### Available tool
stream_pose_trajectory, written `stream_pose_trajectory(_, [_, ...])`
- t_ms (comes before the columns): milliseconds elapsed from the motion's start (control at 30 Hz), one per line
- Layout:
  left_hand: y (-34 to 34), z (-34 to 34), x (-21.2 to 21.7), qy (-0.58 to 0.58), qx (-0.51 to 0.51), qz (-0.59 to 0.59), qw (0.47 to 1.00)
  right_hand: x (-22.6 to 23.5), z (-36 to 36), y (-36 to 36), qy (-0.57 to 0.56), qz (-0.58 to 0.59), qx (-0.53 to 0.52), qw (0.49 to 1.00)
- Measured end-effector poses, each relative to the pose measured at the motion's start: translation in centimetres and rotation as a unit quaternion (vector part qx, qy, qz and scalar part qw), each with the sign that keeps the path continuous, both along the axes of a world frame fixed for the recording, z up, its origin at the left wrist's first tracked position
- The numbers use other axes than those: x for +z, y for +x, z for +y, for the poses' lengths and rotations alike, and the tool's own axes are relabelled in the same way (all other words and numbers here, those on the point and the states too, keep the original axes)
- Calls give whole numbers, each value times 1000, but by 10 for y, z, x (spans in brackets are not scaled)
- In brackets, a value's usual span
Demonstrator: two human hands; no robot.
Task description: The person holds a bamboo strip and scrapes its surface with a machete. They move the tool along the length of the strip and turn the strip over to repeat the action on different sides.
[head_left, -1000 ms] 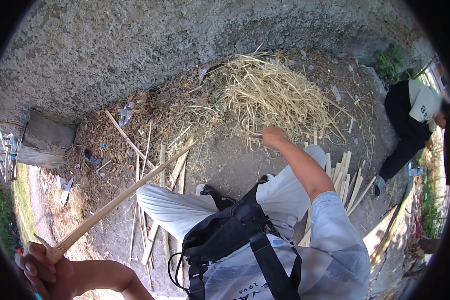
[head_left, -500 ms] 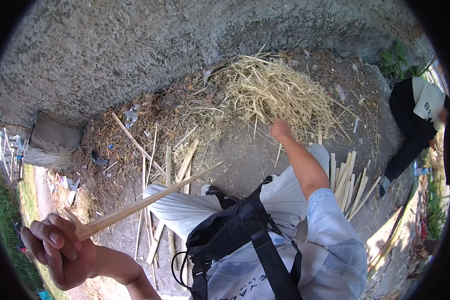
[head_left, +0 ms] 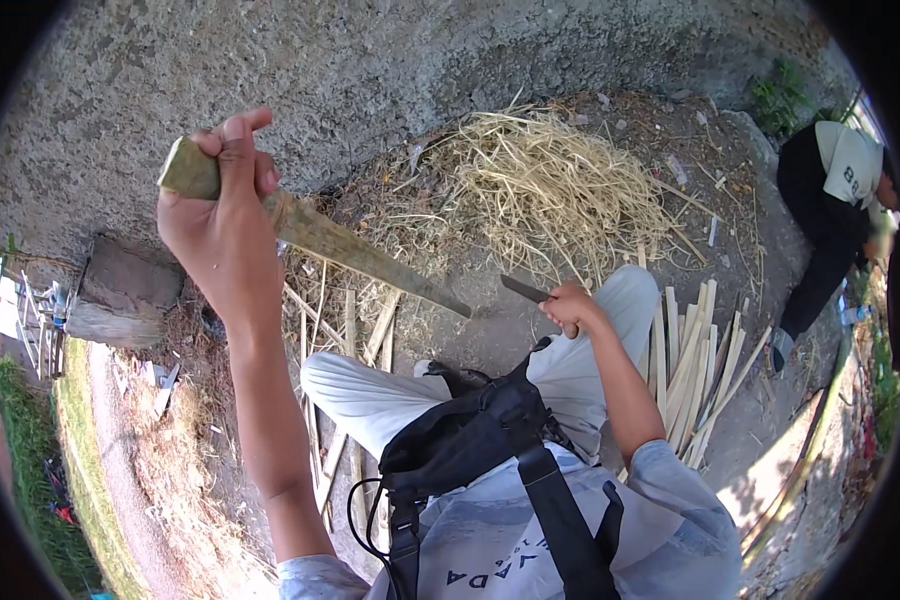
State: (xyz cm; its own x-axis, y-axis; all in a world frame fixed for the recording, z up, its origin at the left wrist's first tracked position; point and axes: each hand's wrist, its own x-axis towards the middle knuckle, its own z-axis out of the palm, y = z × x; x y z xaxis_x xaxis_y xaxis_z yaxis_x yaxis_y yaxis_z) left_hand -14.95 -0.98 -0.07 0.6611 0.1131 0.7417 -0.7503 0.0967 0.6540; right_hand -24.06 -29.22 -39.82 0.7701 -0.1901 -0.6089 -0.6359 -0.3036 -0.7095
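Note:
Raised at the upper left, my left hand (head_left: 225,225) is closed around a long split bamboo strip (head_left: 365,262). Its thick greenish end sticks out past my fingers, and the thin end slants down to the right over the dirt. My right hand (head_left: 573,306) grips the wooden handle of a knife (head_left: 525,290) above my bent knee. The dark blade points left toward the strip's thin end, with a gap between them. Beyond the knife lies a big heap of pale bamboo shavings (head_left: 570,190).
Several split bamboo slats (head_left: 695,375) lie on the ground to my right, and more slats (head_left: 355,450) lie by my left leg. A rough wall (head_left: 370,80) rises behind the heap. Far right, a person (head_left: 820,210) in dark trousers bends over. A concrete block (head_left: 125,290) stands at left.
My left hand has risen and turned the bamboo strip, now showing its greenish side. My right hand has drawn back from the shavings toward me, bringing the knife blade into view.

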Motion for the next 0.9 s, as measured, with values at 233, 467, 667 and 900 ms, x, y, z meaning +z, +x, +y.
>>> stream_pose_trajectory(233, [37, 9, -16, 303, 41, 79, 949, -5, 41, -32, 184, -115, -178, 960])
stream_pose_trajectory(467, [21, 12, 6, 299, -63, 96, 947, -20, 49, -39, 141, -118, -241, 953])
stream_pose_trajectory(667, [28, 8, -1, 281, 63, 59, 956, -25, 47, -39, 178, -154, -243, 941])
stream_pose_trajectory(900, [46, 12, -14, 236, 57, 66, 968, -27, 49, -43, 159, -156, -247, 943])
